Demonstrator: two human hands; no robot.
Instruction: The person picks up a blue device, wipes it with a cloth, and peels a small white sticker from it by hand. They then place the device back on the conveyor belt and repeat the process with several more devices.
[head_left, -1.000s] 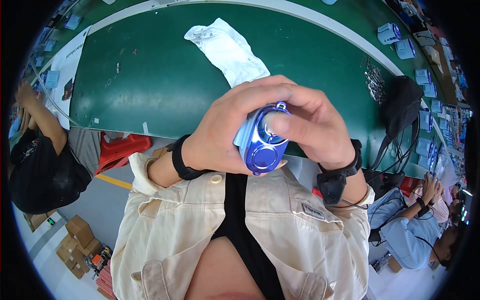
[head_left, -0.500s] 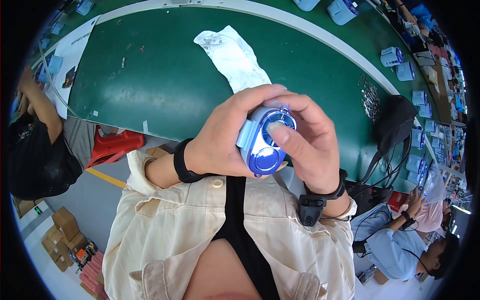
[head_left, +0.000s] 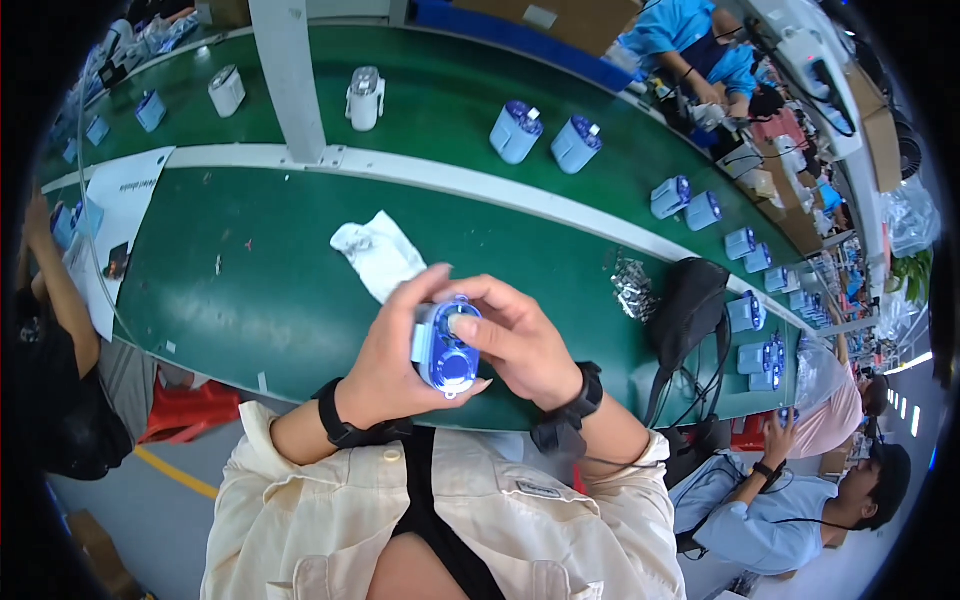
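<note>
A light-blue device point(head_left: 436, 371) with a glossy dark-blue oval top is held in front of my chest, above the near edge of the green table. My left hand point(head_left: 380, 362) is wrapped round its side and carries it. My right hand point(head_left: 527, 352) curls about the other side, its thumb pressed on the round opening in the top; the fingers behind are partly hidden. Just beyond my hands a crumpled white cloth or bag point(head_left: 380, 256) lies on the table point(head_left: 280, 260).
Similar blue devices point(head_left: 575, 145) stand on a green belt past the white rail point(head_left: 440, 175). A black bag point(head_left: 688, 305) with cables and a pile of small metal parts point(head_left: 632, 287) lie right. A red stool point(head_left: 187, 409) is left. Other people sit on both sides.
The view has tilted up, bringing more of the belt and its devices into sight. My grip on the device looks much the same, with the right thumb still on its top.
</note>
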